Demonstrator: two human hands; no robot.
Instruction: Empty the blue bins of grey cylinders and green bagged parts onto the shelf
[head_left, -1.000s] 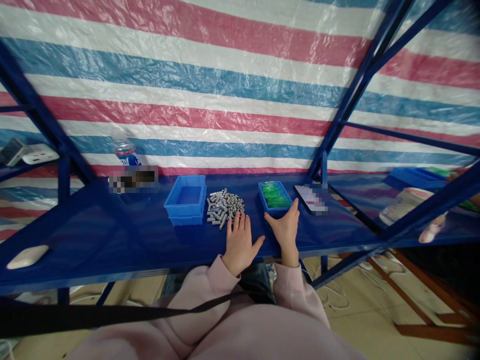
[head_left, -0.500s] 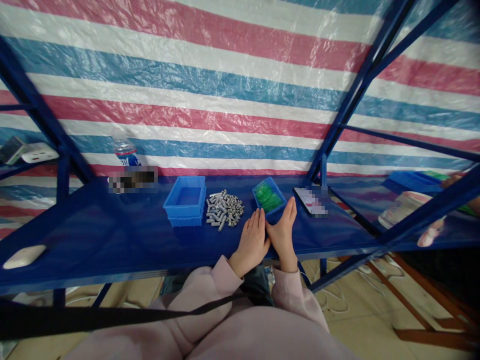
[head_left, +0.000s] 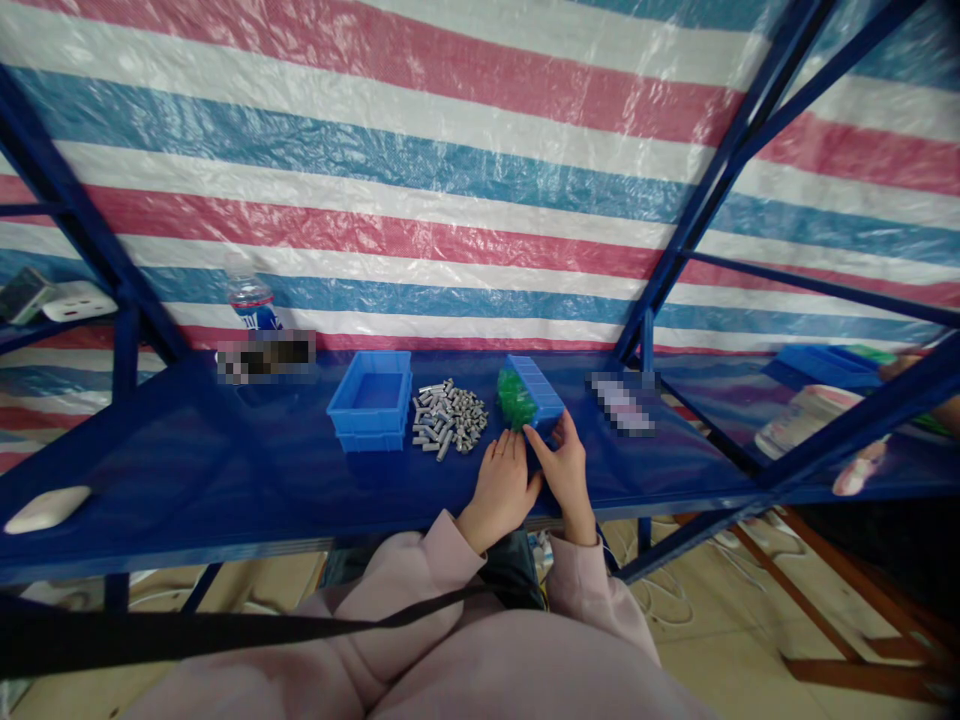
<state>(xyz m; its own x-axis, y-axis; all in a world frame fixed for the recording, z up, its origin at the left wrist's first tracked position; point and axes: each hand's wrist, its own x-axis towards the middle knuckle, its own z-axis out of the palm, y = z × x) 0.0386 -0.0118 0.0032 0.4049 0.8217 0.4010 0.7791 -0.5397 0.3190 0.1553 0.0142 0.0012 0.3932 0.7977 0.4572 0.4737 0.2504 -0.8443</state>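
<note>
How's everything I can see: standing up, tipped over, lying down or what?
Blue bin by the hands: tipped leftward
Green pieces: bunched at its open side
Stacked blue bins: upright, top one open
Metal pieces: loose pile
Bottle: standing
Phone: lying flat, blurred
White object: lying flat
Left hand: fingers stretched out
Right hand: on the tipped bin's near end

Open desk (head_left: 247, 475) lies just left of the stacked boxes (head_left: 371, 430). Metal pieces (head_left: 450, 418) crowd the space between those and the tilted box (head_left: 537, 388); a narrow gap separates it from the phone (head_left: 622, 402).
</note>
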